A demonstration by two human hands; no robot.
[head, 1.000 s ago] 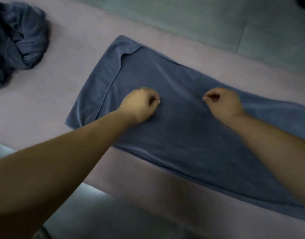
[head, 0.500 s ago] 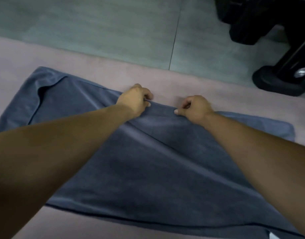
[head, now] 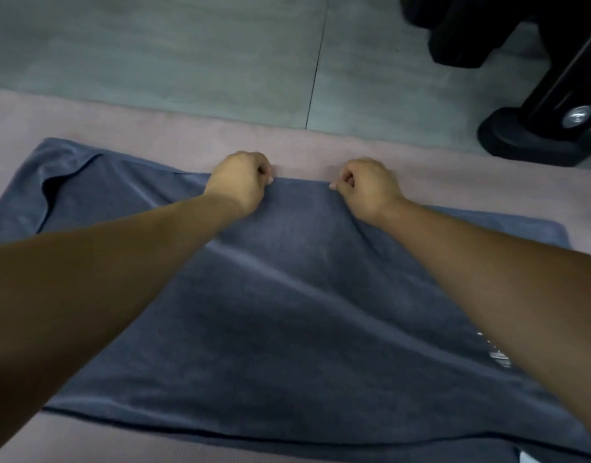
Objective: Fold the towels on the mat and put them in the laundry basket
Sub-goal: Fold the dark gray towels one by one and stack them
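Slate-blue cloth fills most of the view: the towel lies spread on a pale pink mat, its long sides running left to right. At the towel's far left corner a flap is turned over on itself, with a dark crease just beneath it. A bare forearm crosses the towel's left half from the near side, and at its end the left hand sits on the towel's far edge, fingers curled under and thumb pressed against them, pinching the cloth. Between the two hands that far edge runs straight and taut, touching the mat beyond the towel. The right hand grips the same edge just to the right, knuckles up, thumb and curled fingers closed on the fabric, and soft ridges fan out from it across the towel's middle toward the near side. Right of this hand the towel's far edge drops back toward the person and ends in a flat corner. Small white marks show on the towel beside the right forearm, too blurred to read. Beyond the towel and the mat lies a grey-green tiled floor with one dark seam. Past the towel's far right corner a black stand foot rests on that floor, carrying a shiny bolt.
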